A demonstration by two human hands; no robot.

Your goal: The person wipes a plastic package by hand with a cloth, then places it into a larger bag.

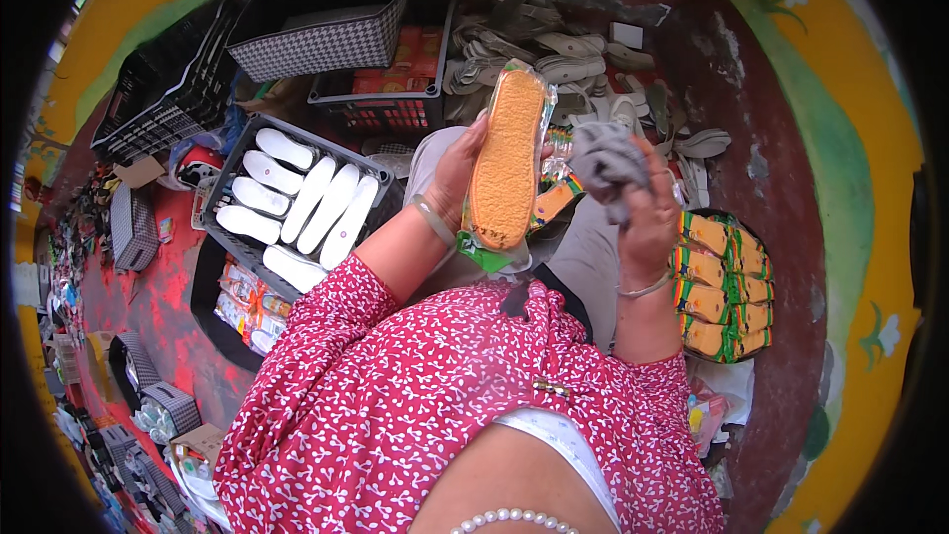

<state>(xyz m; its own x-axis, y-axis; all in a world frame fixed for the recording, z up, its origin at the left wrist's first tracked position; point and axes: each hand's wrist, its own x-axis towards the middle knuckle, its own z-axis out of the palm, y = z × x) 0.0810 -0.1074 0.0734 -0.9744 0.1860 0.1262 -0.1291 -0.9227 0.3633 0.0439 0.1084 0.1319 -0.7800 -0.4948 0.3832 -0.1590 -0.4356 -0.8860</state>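
Observation:
My left hand (463,170) is closed on the edge of a packet of orange fleecy insoles (508,153). The packet stands nearly upright in front of my chest, in clear plastic with a green lower end. To its right, my right hand (650,213) is raised, fingers closed round a crumpled grey cloth (611,163). The cloth is slightly blurred and looks apart from the packet. Behind the packet, around my lap, lie more packaged insoles (556,200) with yellow and green wrapping, partly hidden.
At my left stands a dark crate (381,176) of white insoles (308,200). Farther back are a checked fabric bin (326,44) and a black crate (384,111) with red packets. Loose grey insoles (568,54) pile by the wall. At right, a round container holds yellow-green packets (704,262).

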